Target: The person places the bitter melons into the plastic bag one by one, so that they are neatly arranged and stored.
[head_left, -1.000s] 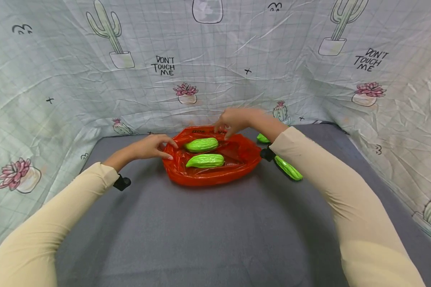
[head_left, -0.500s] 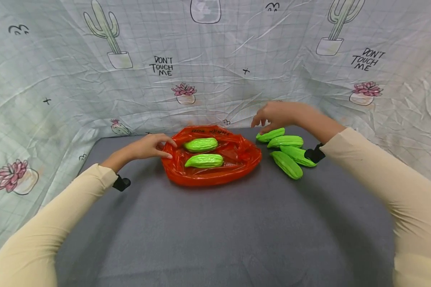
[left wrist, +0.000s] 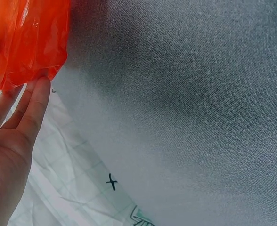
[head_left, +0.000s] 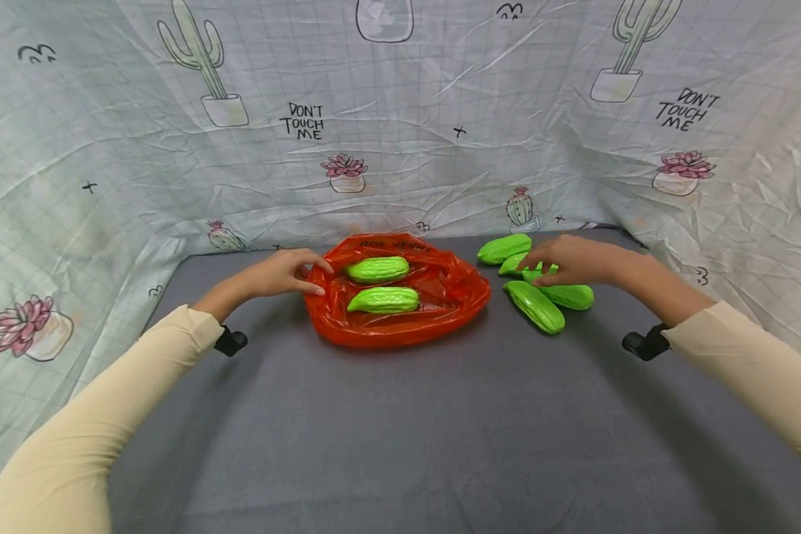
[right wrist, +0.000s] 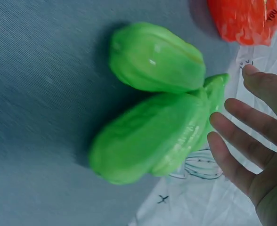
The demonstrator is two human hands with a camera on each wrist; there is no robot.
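A red plastic bag [head_left: 374, 337] lies with its mouth spread wide. Two bright green bitter melons rest inside, a rear one [head_left: 378, 270] and a front one [head_left: 383, 300]. My left hand [head_left: 270, 274] holds the bag's left rim between thumb and fingers. In the left wrist view, its fingers [left wrist: 35, 108] reach behind the red plastic. Right of the bag, several more bitter melons [head_left: 535, 306] lie in a loose group. Above this group hovers my right hand [head_left: 581, 259], fingers spread and holding nothing. The right wrist view shows it apart from the nearest bitter melon [right wrist: 138, 136].
Everything sits on a dark grey cloth-covered table [head_left: 400, 437]. Behind and at both sides hangs a pale curtain [head_left: 414, 170] printed with cacti. The farthest bitter melon [head_left: 504, 248] lies near the table's back edge.
My right hand has moved right, from over the bag past the farthest bitter melon to above the group. My left hand stays at the bag's rim.
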